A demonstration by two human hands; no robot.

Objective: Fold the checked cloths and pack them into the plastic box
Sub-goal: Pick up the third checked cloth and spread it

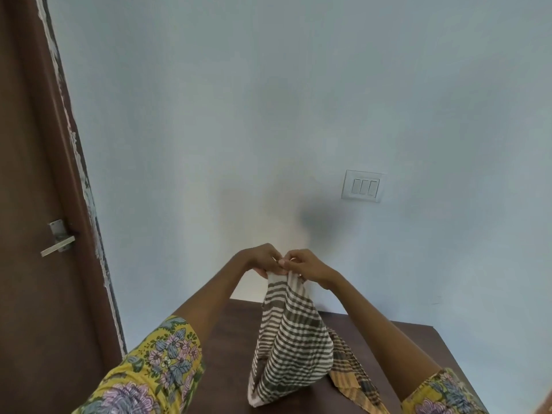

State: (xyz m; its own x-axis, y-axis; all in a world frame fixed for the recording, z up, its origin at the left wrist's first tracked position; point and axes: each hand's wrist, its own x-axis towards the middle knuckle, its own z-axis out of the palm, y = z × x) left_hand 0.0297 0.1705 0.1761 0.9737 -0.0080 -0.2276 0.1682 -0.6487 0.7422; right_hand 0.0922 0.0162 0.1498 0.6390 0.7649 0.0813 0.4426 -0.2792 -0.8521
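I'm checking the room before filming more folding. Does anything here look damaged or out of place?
Yes: the paint along the brown door frame's edge is chipped and ragged where it meets the pale blue wall. Otherwise, an orange checked cloth lies crumpled on the dark wooden table, unfolded.

Soft, even light fills the frame without glare. A diffuse shadow [313, 219] falls on the pale wall [298, 85], perhaps cast by the raised hands [282, 262]. Wide-angle distortion bends the door [35, 204] at the left edge. Detail looks slightly soft overall.
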